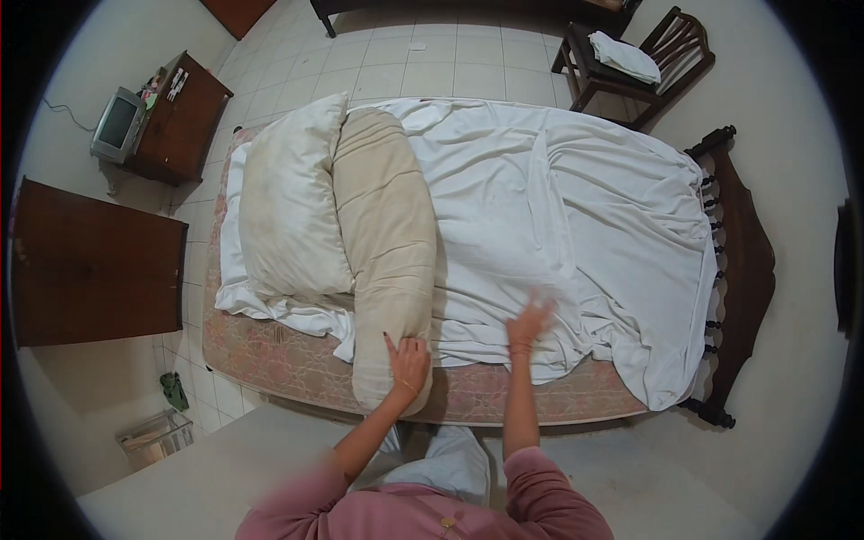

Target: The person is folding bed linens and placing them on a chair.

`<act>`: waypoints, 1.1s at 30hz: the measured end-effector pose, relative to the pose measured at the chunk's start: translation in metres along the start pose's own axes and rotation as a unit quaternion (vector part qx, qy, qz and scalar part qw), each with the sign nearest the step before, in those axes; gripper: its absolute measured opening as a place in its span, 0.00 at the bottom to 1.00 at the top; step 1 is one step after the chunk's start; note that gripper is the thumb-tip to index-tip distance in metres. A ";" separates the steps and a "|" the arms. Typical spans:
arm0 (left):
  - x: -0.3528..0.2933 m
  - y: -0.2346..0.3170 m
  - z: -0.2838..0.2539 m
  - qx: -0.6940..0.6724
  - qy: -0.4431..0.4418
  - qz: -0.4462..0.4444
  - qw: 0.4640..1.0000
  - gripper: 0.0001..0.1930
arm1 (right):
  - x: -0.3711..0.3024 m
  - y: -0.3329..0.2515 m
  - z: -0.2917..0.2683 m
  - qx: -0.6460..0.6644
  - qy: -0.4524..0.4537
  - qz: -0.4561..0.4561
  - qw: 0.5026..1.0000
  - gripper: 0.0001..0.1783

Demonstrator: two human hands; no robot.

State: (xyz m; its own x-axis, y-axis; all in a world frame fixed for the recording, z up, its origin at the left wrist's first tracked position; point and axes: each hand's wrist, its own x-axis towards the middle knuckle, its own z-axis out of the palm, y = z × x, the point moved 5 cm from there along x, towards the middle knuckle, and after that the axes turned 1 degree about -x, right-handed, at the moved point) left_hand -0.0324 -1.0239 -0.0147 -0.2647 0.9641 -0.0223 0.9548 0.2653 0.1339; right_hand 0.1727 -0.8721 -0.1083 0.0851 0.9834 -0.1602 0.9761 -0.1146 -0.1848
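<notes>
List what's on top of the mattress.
On the mattress: a rumpled white sheet, a pillow, a beige bolster. The sheet covers most of the mattress surface.

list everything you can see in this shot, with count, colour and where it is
bolster: 1, beige, on the bed beside the pillow
pillow: 1, white, bed's left part
sheet: 1, white, rumpled over the mattress
mattress: 1, pink patterned, on the bed frame
bed frame: 1, dark wood, right
chair: 1, dark wood, top right, white cloth on the seat
television: 1, grey, top left
cabinets: 2, dark wood, left
left hand: on the bolster's near end
right hand: on the sheet, blurred
</notes>
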 end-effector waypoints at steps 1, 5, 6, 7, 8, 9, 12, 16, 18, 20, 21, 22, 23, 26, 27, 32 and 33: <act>-0.002 -0.001 0.011 0.015 -0.040 -0.007 0.999 0.12 | -0.005 -0.051 -0.008 0.001 -0.034 -0.070 0.997 0.54; -0.003 0.008 0.019 0.027 -0.030 -0.020 0.999 0.11 | -0.026 -0.150 -0.006 -0.004 -0.148 -0.179 0.973 0.55; -0.004 0.008 0.022 0.023 -0.039 -0.039 0.998 0.13 | -0.033 -0.157 0.009 -0.025 -0.212 -0.160 0.964 0.51; -0.005 0.007 0.023 0.020 -0.048 -0.057 0.997 0.14 | -0.038 -0.157 0.027 -0.044 -0.275 -0.140 0.950 0.47; -0.006 0.008 0.023 0.020 -0.049 -0.058 0.997 0.14 | -0.045 -0.154 0.042 -0.044 -0.277 -0.141 0.949 0.47; -0.006 0.013 0.024 0.012 -0.044 -0.059 0.997 0.17 | -0.055 -0.140 0.066 -0.017 -0.261 -0.165 0.951 0.38; -0.004 0.022 0.023 0.009 -0.056 -0.052 0.997 0.21 | -0.068 -0.092 0.116 0.066 -0.240 -0.213 0.945 0.21; -0.010 0.001 0.026 0.035 -0.044 -0.076 0.996 0.23 | -0.088 -0.087 0.091 0.226 -0.163 -0.291 0.915 0.07; -0.010 -0.014 0.014 0.043 -0.054 -0.112 0.991 0.23 | -0.095 -0.095 0.058 0.256 -0.138 -0.317 0.903 0.09; -0.014 -0.030 0.002 0.047 -0.066 -0.137 0.987 0.24 | -0.101 -0.102 0.020 0.288 -0.145 -0.313 0.893 0.08; -0.015 -0.039 -0.003 0.065 -0.032 -0.149 0.986 0.23 | -0.100 -0.101 0.009 0.285 -0.144 -0.309 0.896 0.08; -0.015 -0.045 -0.008 0.083 0.002 -0.161 0.983 0.23 | -0.099 -0.099 0.001 0.297 -0.142 -0.307 0.893 0.09; -0.013 -0.049 -0.008 0.081 0.001 -0.159 0.984 0.23 | -0.097 -0.097 -0.008 0.309 -0.141 -0.305 0.890 0.09; -0.012 -0.068 -0.021 0.096 0.029 -0.197 0.975 0.23 | -0.095 -0.097 -0.047 0.310 -0.155 -0.304 0.887 0.08; -0.010 -0.071 -0.024 0.105 0.041 -0.210 0.971 0.23 | -0.096 -0.094 -0.061 0.307 -0.155 -0.305 0.888 0.08; -0.007 -0.117 -0.042 0.128 0.106 -0.275 0.947 0.22 | -0.084 -0.064 -0.142 0.282 -0.074 -0.264 0.919 0.09; -0.011 -0.134 -0.044 0.061 0.128 -0.292 0.946 0.21 | -0.079 -0.055 -0.159 0.264 -0.049 -0.246 0.931 0.10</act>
State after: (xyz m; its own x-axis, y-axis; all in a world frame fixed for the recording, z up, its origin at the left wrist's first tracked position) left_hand -0.1636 -1.0709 0.0109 -0.7607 0.6223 0.1848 0.6404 0.7660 0.0565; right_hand 0.1437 -0.9213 0.0691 -0.3912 0.9202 -0.0128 0.6545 0.2684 -0.7068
